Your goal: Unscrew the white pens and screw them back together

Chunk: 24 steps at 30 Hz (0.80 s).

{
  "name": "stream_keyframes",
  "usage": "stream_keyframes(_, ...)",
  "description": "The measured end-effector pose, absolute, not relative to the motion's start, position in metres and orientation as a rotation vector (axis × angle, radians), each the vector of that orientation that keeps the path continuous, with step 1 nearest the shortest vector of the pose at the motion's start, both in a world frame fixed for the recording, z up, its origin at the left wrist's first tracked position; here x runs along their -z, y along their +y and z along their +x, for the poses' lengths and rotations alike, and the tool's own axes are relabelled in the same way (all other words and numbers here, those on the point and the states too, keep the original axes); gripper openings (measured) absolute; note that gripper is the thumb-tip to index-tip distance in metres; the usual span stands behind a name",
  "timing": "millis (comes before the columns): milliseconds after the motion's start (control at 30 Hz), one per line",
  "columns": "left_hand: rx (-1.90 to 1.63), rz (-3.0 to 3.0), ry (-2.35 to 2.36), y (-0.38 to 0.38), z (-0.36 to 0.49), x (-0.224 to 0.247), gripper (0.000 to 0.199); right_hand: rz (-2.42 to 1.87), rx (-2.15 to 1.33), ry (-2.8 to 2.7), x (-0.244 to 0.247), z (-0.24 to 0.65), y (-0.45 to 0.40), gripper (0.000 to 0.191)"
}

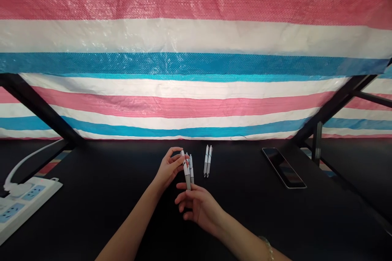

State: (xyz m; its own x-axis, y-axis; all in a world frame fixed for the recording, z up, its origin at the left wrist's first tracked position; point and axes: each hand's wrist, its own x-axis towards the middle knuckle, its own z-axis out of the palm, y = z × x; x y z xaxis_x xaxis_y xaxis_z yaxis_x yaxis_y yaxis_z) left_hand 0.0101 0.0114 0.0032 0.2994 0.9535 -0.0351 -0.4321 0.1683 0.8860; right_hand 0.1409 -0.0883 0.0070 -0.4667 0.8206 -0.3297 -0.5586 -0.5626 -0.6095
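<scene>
A white pen with a grey grip (185,169) is held at a slant between my two hands. My left hand (168,170) pinches its upper end between thumb and fingers. At its lower tip, the thumb and forefinger of my right hand (200,208) close on it, the other fingers loosely curled. Just behind the held pen are more white and grey pens (191,167), partly covered by it and by my left fingers; whether they touch the table I cannot tell. To their right, a pair of similar pens (207,161) lies side by side on the black table (239,208).
A dark-screened phone (283,168) lies on the right side of the table. At the left edge sits a white power strip (29,200) with a plugged-in cable. Black frame bars (43,110) slope down on both sides, before a striped plastic sheet (190,106).
</scene>
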Motion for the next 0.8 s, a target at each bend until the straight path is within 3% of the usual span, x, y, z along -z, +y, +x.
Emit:
stream_keyframes(300,-1.207,0.937,0.786,0.014,0.007,-0.001,0.04,-0.779,-2.166,-0.544,-0.005,0.138,-0.093,0.035)
stream_keyframes(467,-1.335,1.064,1.038,0.022,0.002,0.003,0.051,-0.59,-2.518,-0.896,-0.007,0.143,-0.096,0.028)
stream_keyframes(533,-1.359,1.205,1.179,0.025,0.0,0.006,0.052,-0.482,-2.488,-1.084,-0.014,0.155,-0.093,0.028)
stream_keyframes(633,-1.338,1.439,1.33,0.026,0.001,0.011,0.05,-0.651,-2.037,-1.293,-0.031,0.18,-0.081,0.026)
stream_keyframes(800,-1.192,1.644,1.315,0.018,0.007,0.015,0.05,-1.241,-0.738,-1.757,-0.039,0.213,-0.055,0.024)
